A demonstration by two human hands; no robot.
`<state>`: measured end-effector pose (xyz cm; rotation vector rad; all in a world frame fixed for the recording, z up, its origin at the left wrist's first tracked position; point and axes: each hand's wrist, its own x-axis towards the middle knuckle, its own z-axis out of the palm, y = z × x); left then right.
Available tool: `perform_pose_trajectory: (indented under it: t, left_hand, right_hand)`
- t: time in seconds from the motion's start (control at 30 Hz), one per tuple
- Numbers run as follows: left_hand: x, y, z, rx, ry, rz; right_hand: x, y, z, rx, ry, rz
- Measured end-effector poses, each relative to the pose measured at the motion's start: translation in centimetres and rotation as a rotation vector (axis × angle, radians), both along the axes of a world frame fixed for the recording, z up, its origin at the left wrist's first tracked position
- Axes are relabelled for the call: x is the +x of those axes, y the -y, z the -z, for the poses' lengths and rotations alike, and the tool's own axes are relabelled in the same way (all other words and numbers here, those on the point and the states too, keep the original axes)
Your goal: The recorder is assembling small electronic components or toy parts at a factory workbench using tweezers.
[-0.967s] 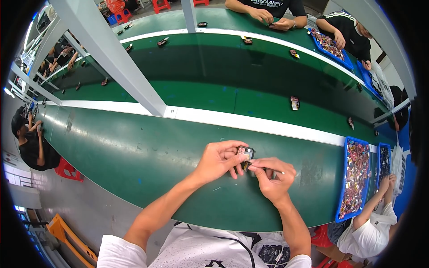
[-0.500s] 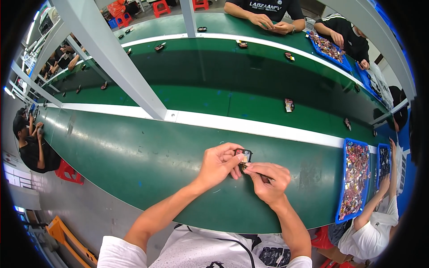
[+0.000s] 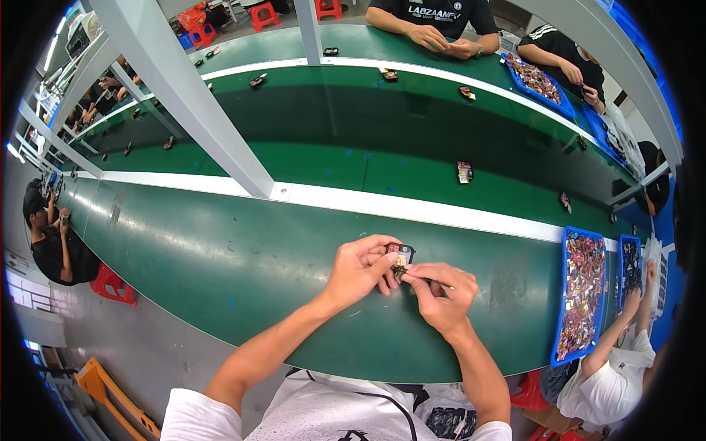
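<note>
Left hand point(image 3: 358, 270) fingers pinched on small black part point(image 3: 400, 255); right hand point(image 3: 440, 294) at 3 o'clock, fingers closed on thin tool point(image 3: 403, 273), above green desk point(image 3: 220, 257).

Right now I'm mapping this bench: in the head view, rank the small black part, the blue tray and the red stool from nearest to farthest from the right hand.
1. Small black part: at the fingertips of the right hand, held together with the left hand.
2. Blue tray: to the right, on the green table.
3. Red stool: far left, below the table edge.

Both hands pinch a small black part point(image 3: 401, 256); green table point(image 3: 220, 272).
</note>
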<state>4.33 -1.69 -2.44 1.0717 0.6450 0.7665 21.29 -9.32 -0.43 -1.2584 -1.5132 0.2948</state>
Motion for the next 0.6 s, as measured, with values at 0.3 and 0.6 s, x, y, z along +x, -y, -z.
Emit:
perform_pose_trajectory:
  t: [0.3,0.6]
  left_hand:
    - [0.5,0.5,-0.6,0.017,-0.145,-0.066]
    - [1.2,-9.7,-0.6,0.245,-0.303,-0.292]
  right_hand:
    - [-0.1,-0.4,0.5,0.114,0.092,-0.027]
    - [0.8,-0.5,0.7,0.179,-0.083,0.14]
